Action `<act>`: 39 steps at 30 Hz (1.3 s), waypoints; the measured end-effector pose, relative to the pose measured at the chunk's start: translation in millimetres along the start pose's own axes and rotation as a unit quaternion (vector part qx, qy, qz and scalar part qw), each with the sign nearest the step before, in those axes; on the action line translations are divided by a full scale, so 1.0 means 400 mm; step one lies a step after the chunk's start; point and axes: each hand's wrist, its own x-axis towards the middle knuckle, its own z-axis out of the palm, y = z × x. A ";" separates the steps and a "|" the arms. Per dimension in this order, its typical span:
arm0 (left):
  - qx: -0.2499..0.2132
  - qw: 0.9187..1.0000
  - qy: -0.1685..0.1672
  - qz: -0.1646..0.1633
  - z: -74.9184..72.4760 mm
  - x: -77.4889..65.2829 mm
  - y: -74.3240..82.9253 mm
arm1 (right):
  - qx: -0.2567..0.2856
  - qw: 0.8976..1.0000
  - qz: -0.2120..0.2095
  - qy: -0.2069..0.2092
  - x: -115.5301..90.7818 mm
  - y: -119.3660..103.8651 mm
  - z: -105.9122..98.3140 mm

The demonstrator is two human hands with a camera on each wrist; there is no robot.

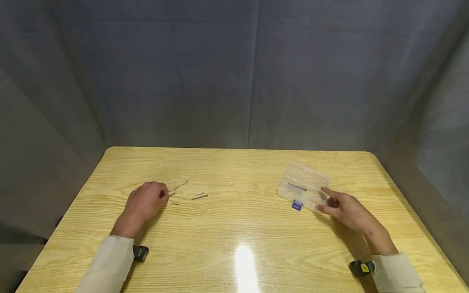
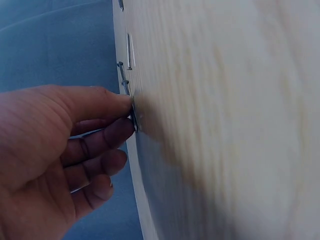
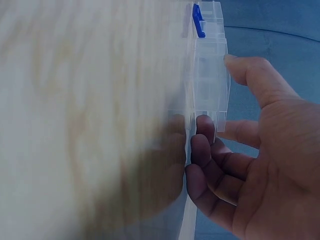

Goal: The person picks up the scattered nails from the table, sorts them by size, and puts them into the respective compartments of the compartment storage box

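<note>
At the left of the table, my left hand (image 1: 146,199) is down among several loose metal nails. Its thumb and index finger pinch one nail (image 2: 134,120) close against the tabletop, while the other fingers curl loosely. Just beyond the fingertips lie a long nail (image 1: 180,185), another long one (image 1: 200,197) and some shorter ones. On the right, my right hand (image 1: 348,209) grips the right end of a clear plastic box (image 1: 282,190) between thumb and fingers. The box stands open, with a blue latch (image 1: 297,204) on its near side and long nails (image 1: 297,187) inside.
The wooden table (image 1: 227,219) has rounded far corners, with a bright light reflection near its front. Dark grey curtains (image 1: 183,81) hang behind it and along both sides. Wide bare wood lies between the loose nails and the box.
</note>
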 end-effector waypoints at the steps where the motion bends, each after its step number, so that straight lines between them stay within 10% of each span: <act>1: 0.001 1.000 0.000 0.001 0.001 0.000 -0.002 | 0.000 1.000 0.001 0.000 -0.001 0.000 -0.001; 39: 0.012 0.998 -0.045 0.030 0.004 0.007 -0.012 | -0.019 1.000 -0.008 0.014 0.006 -0.008 -0.003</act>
